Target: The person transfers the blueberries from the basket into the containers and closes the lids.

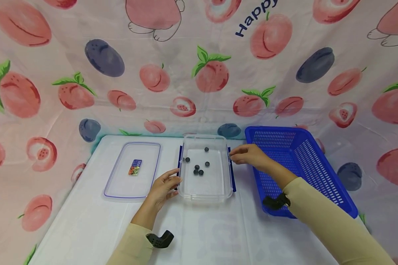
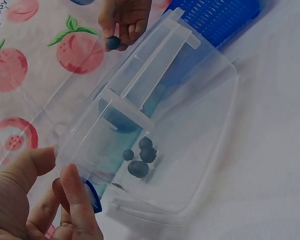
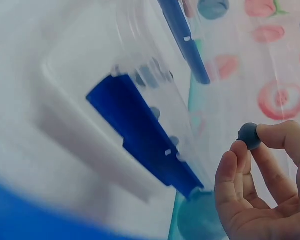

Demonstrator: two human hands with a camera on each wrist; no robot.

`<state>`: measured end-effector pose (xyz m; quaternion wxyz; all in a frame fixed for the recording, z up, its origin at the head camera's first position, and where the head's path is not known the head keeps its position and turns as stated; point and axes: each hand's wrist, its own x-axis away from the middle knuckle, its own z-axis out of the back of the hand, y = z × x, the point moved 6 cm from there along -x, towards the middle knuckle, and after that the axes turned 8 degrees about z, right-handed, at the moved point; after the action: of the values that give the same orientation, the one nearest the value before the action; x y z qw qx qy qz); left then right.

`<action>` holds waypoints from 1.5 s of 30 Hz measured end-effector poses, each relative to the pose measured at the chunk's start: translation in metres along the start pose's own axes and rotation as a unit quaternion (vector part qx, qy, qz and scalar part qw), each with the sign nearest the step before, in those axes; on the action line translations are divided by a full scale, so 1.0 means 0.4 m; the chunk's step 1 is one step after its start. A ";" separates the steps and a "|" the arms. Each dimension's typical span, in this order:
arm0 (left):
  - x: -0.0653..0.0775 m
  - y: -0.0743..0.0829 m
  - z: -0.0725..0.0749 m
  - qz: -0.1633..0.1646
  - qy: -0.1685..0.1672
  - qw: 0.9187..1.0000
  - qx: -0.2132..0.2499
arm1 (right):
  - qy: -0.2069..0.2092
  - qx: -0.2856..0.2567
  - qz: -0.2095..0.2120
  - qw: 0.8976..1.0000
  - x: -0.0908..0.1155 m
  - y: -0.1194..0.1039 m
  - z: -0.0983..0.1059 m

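A clear plastic box [image 1: 215,186] with blue side latches [image 1: 232,175] stands on the table. Several dark blueberries [image 1: 207,164] lie spread over its floor; the left wrist view shows some blueberries [image 2: 146,152] through the wall. My left hand [image 1: 162,187] holds the box's left side, thumb and fingertips at the rim beside a blue latch [image 2: 93,196]. Just beyond the right rim is my right hand [image 1: 250,156]. Between its thumb and fingertips it pinches one blueberry [image 3: 248,136], seen clearly in the right wrist view.
A clear lid [image 1: 122,184] with a blue edge and a small fruit label [image 1: 135,167] lies left of the box. On the right stands a blue slatted basket [image 1: 321,169], partly behind my right forearm. A fruit-print cloth [image 1: 185,66] hangs behind the white table [image 1: 205,228].
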<state>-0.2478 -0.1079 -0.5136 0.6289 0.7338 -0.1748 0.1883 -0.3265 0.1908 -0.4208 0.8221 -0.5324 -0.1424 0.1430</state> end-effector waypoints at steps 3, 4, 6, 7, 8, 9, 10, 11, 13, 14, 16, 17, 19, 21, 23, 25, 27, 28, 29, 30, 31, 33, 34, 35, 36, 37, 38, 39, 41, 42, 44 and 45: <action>-0.001 -0.001 0.001 0.000 0.000 1.000 -0.001 | -0.009 0.006 0.000 1.000 -0.009 -0.003 -0.029; -0.001 -0.001 0.001 0.000 -0.001 1.000 -0.001 | -0.010 0.006 -0.001 1.000 -0.012 -0.004 -0.039; -0.001 -0.001 0.001 0.000 -0.001 1.000 -0.002 | -0.020 0.010 0.008 1.000 -0.020 -0.011 -0.059; 0.000 -0.002 0.001 0.001 -0.002 1.000 -0.002 | -0.024 0.013 0.011 1.000 -0.024 -0.013 -0.069; 0.000 -0.002 0.001 0.002 -0.002 1.000 -0.001 | -0.026 0.013 0.012 1.000 -0.028 -0.015 -0.078; 0.000 -0.002 0.002 0.002 -0.003 1.000 -0.001 | -0.029 0.013 0.013 0.999 -0.033 -0.017 -0.087; 0.000 -0.003 0.002 0.003 -0.003 1.000 -0.002 | -0.032 0.016 0.013 0.999 -0.037 -0.019 -0.095; 0.001 -0.003 0.002 0.003 -0.004 1.000 -0.002 | -0.035 0.019 0.012 0.999 -0.042 -0.020 -0.103; 0.001 -0.003 0.002 0.004 -0.005 1.000 -0.002 | -0.039 0.016 -0.004 0.999 -0.052 -0.020 -0.117; 0.002 -0.003 0.002 0.004 -0.005 1.000 -0.002 | -0.041 0.016 -0.011 0.999 -0.058 -0.019 -0.124; 0.003 -0.003 0.002 0.004 -0.006 1.000 -0.001 | -0.046 0.017 -0.029 0.998 -0.069 -0.020 -0.135; 0.003 -0.003 0.003 0.004 -0.006 1.000 0.000 | -0.048 0.015 -0.040 0.998 -0.075 -0.020 -0.141; 0.003 -0.002 0.003 0.004 -0.006 1.000 0.000 | -0.054 0.021 -0.056 0.997 -0.087 -0.021 -0.151; 0.004 -0.001 0.003 0.004 -0.006 1.000 0.001 | -0.060 0.025 -0.077 0.995 -0.097 -0.024 -0.162; 0.005 0.000 0.003 0.005 -0.004 1.000 0.002 | -0.065 0.030 -0.093 0.993 -0.107 -0.027 -0.174; 0.007 0.001 0.003 0.005 -0.004 1.000 0.002 | -0.068 0.031 -0.108 0.991 -0.115 -0.026 -0.186; 0.009 0.002 0.003 0.006 -0.003 1.000 0.002 | -0.064 0.038 -0.119 0.990 -0.123 -0.023 -0.195; 0.009 0.003 0.003 0.006 -0.004 1.000 0.002 | -0.061 0.041 -0.123 0.990 -0.127 -0.019 -0.199; 0.010 0.004 0.003 0.006 -0.005 1.000 0.001 | -0.057 0.044 -0.128 0.989 -0.132 -0.014 -0.202; 0.010 0.004 0.002 0.006 -0.006 1.000 0.001 | -0.051 0.046 -0.134 0.989 -0.136 -0.009 -0.205; 0.009 0.005 0.002 0.005 -0.007 1.000 0.001 | -0.046 0.050 -0.138 0.988 -0.140 -0.005 -0.207; 0.008 0.005 0.002 0.005 -0.007 1.000 0.002 | -0.034 0.050 -0.148 0.987 -0.149 0.002 -0.211; 0.008 0.005 0.003 0.005 -0.007 1.000 0.002 | -0.027 0.047 -0.154 0.987 -0.153 0.005 -0.213; 0.008 0.005 0.003 0.004 -0.006 1.000 0.003 | -0.022 0.047 -0.159 0.986 -0.156 0.006 -0.214; 0.007 0.005 0.003 0.004 -0.005 1.000 0.004 | -0.017 0.044 -0.164 0.985 -0.159 0.007 -0.216; 0.006 0.004 0.003 0.004 -0.005 1.000 0.004 | -0.012 0.042 -0.170 0.984 -0.161 0.009 -0.217; 0.005 0.004 0.003 0.003 -0.004 1.000 0.004 | -0.007 0.038 -0.177 0.984 -0.162 0.011 -0.219; 0.004 0.003 0.002 0.003 -0.005 1.000 0.003 | -0.003 0.037 -0.182 0.983 -0.163 0.014 -0.220; 0.003 0.002 0.002 0.002 -0.005 1.000 0.002 | 0.001 0.041 -0.188 0.981 -0.163 0.018 -0.222; 0.002 0.001 0.001 0.002 -0.005 1.000 0.002 | 0.003 0.041 -0.191 0.981 -0.163 0.019 -0.223; 0.000 0.001 0.001 0.002 -0.005 1.000 0.003 | 0.004 0.048 -0.192 0.980 -0.163 0.022 -0.225; 0.000 0.000 0.002 0.002 -0.004 1.000 0.003 | 0.004 0.051 -0.191 0.980 -0.164 0.024 -0.226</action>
<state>-0.2478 -0.1086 -0.5135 0.6253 0.7363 -0.1782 0.1873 -0.3525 0.0938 -0.4703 0.8611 -0.4530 -0.2305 -0.0117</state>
